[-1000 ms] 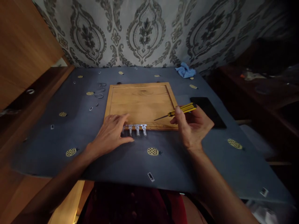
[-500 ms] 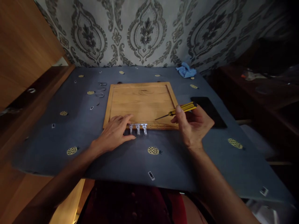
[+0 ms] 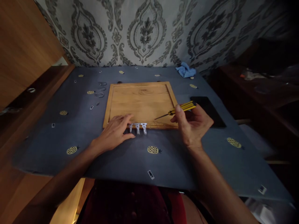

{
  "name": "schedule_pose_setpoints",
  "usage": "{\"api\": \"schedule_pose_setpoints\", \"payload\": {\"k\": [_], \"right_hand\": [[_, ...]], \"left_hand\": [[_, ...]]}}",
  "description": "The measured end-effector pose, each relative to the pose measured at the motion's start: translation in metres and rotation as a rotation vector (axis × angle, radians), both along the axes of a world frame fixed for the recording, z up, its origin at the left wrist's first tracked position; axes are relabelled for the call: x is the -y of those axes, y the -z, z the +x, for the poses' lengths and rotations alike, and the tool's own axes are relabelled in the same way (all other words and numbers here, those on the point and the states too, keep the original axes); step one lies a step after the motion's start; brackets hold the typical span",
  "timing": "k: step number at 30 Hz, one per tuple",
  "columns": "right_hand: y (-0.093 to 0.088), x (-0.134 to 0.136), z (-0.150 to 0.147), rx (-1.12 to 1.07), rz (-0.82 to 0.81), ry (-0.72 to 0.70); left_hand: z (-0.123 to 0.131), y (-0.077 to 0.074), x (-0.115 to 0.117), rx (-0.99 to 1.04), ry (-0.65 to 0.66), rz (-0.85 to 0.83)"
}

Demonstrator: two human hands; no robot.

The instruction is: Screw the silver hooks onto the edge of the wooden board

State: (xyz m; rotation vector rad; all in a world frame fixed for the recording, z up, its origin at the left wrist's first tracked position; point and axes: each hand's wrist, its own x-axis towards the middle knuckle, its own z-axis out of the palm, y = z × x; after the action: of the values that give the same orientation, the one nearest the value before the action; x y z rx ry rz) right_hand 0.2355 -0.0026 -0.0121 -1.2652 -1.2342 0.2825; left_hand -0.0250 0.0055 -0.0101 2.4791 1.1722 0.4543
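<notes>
Head view: left hand (image 3: 114, 132) lies flat on the near edge of the wooden board (image 3: 142, 101), grip spread, fingers just beside the metal hooks (image 3: 138, 127) lined up on that edge. Right hand (image 3: 192, 124) is at the board's near right corner, grip pinching a yellow screwdriver (image 3: 181, 109), tip angled down-left over the wood, apart from the hooks. Board sits mid-surface (image 3: 163, 165). Black phone (image 3: 207, 110) just right of it, blue cloth (image 3: 185, 70) at the back.
</notes>
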Motion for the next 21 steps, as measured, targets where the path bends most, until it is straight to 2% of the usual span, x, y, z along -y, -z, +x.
{"api": "schedule_pose_setpoints", "payload": {"k": [4,7,11,13,15,18,21], "right_hand": [[0.001,-0.001,0.001,-0.007,0.019,-0.01],[-0.001,-0.002,0.002,-0.067,0.029,-0.01],[-0.006,-0.004,0.002,-0.149,0.041,0.013],[-0.007,-0.005,0.002,-0.162,0.044,0.023],[-0.008,-0.005,0.003,-0.158,0.024,0.022],[-0.01,-0.004,0.003,-0.136,-0.013,0.026],[-0.009,-0.004,0.004,-0.088,-0.056,0.032]], "left_hand": [[-0.001,-0.003,0.001,-0.024,0.0,-0.011],[-0.011,-0.018,-0.002,0.005,-0.055,0.002],[-0.041,-0.047,-0.016,0.198,-0.231,0.143],[-0.06,-0.053,-0.029,0.251,-0.348,0.183],[-0.079,-0.047,-0.045,0.281,-0.421,0.182],[-0.106,-0.028,-0.07,0.347,-0.522,0.148],[-0.128,-0.012,-0.093,0.277,-0.665,0.065]]}}
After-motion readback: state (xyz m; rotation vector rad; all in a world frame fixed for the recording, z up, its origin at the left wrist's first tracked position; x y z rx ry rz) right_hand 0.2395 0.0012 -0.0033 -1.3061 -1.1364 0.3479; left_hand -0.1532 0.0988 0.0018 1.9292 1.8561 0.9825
